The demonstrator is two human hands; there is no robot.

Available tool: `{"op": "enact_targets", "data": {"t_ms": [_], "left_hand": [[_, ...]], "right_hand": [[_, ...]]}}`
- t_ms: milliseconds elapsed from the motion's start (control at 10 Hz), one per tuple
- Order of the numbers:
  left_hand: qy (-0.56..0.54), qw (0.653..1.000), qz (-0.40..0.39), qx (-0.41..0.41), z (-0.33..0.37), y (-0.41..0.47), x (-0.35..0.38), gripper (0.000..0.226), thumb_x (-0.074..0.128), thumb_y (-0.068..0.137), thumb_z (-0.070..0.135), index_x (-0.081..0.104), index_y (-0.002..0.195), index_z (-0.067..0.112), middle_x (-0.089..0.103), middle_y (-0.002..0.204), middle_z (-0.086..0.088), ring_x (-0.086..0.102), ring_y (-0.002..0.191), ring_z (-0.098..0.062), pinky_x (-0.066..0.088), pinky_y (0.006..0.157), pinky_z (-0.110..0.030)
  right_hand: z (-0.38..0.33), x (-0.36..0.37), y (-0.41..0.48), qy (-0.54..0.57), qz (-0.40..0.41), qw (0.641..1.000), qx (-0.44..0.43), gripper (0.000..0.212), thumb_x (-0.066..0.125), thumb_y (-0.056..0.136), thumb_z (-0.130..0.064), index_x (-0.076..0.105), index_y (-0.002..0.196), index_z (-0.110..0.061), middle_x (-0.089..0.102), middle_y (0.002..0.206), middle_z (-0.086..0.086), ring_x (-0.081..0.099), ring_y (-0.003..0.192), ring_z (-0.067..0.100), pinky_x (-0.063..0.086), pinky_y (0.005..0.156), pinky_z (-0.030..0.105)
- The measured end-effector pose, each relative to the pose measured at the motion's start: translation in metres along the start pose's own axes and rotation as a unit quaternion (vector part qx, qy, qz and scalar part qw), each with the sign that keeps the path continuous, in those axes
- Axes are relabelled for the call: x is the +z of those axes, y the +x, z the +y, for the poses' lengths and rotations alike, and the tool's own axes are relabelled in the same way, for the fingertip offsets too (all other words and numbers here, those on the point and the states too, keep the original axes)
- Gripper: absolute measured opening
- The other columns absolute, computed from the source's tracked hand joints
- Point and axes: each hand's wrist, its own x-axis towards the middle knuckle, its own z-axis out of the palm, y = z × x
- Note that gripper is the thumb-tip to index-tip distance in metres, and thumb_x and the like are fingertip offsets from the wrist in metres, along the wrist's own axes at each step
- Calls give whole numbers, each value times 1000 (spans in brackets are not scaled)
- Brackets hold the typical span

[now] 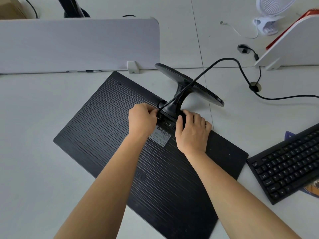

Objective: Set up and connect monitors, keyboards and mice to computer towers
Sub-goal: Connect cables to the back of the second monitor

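Monitor [150,152] lies face down across the middle of the white tabletop [34,152], its ribbed black back up and its round stand [188,85] sticking out toward the far side. The left hand [142,120] is pinched around the plug of a black cable [224,59] at the port row just below the stand neck; the right hand [191,131] grips the base of that neck, steadying the panel. The cable arcs up over the stand and runs right to a grommet hole [255,87].

The panel is probably light but fragile on its hidden screen side, so it is best held by the neck or the rigid back edges. The cable looks stiff and springy; grip the plug body, not the cord.

A keyboard [286,163] sits near right, a small white fan [271,12] far right, and a pale divider panel [77,44] stands along the far left.
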Motion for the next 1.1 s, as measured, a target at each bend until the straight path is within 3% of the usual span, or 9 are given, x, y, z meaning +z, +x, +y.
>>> {"op": "enact_targets", "data": {"t_ms": [100, 300, 400, 500, 700, 800, 900, 1000, 1100], "left_hand": [[3, 999, 31, -28, -1, -1, 3, 31, 64, 96, 35, 67, 74, 14, 59, 59, 3, 50, 47, -7, 36, 46, -15], [18, 1000, -6, -10, 1, 4, 0, 15, 61, 98, 16, 75, 100, 10, 61, 77, 6, 52, 61, 0, 36, 50, -10], [35, 999, 6, -13, 2, 6, -2, 18, 65, 96, 26, 72, 89, 11, 62, 74, 2, 54, 60, -4, 37, 50, -14], [56, 998, 9, -28, 3, 7, 0, 36, 64, 96, 31, 67, 76, 1, 60, 63, -4, 54, 53, -14, 41, 47, -20], [57, 998, -25, -3, 6, 11, -5, 16, 64, 96, 18, 76, 93, 9, 66, 81, 0, 53, 59, -4, 38, 50, -14], [56, 998, 0, -19, 3, 9, -5, 29, 66, 95, 31, 74, 83, 5, 66, 70, -3, 55, 55, -8, 40, 50, -18], [74, 997, -19, -7, 6, 10, -4, 22, 63, 97, 20, 75, 89, 3, 67, 77, -4, 59, 63, -15, 44, 54, -20], [111, 992, -48, 39, 10, 11, -8, 20, 56, 97, 3, 74, 103, 6, 68, 103, -3, 60, 80, -16, 45, 59, -17], [106, 991, -58, 62, 5, 11, -11, 21, 56, 96, 4, 73, 107, 10, 69, 108, -2, 61, 83, -14, 42, 60, -12]], "right_hand": [[1, 0, 0, -1, 0, 1000, 1, 43, 33, 104, -43, 61, 129, -22, 66, 119, 1, 58, 108, 22, 35, 97, 40], [-1, 0, 1, 4, -1, 1000, 2, 43, 32, 104, -44, 61, 129, -23, 66, 120, 1, 59, 109, 21, 35, 98, 40], [0, -1, 0, 3, -5, 1000, 2, 44, 32, 104, -44, 60, 129, -23, 66, 120, 1, 58, 110, 21, 35, 98, 40], [0, -1, 1, 3, -4, 1000, 2, 44, 32, 104, -44, 60, 129, -23, 66, 120, 1, 59, 109, 21, 35, 98, 40], [0, 0, 1, 1, -6, 1000, -1, 44, 32, 104, -44, 60, 129, -23, 66, 120, 1, 58, 110, 21, 35, 97, 40], [0, 1, 1, 0, -1, 1000, 1, 44, 33, 104, -44, 61, 129, -22, 66, 120, 1, 58, 109, 22, 35, 97, 40], [0, 2, 1, -1, -3, 1000, -1, 44, 32, 104, -44, 61, 129, -22, 66, 120, 1, 58, 109, 22, 35, 97, 40], [0, 1, 1, -1, -5, 1000, 1, 44, 32, 103, -44, 61, 129, -22, 66, 120, 1, 58, 110, 21, 35, 97, 40], [0, 1, 1, 0, -3, 1000, 3, 44, 32, 103, -44, 61, 129, -22, 66, 120, 1, 59, 110, 21, 35, 97, 40]]}}
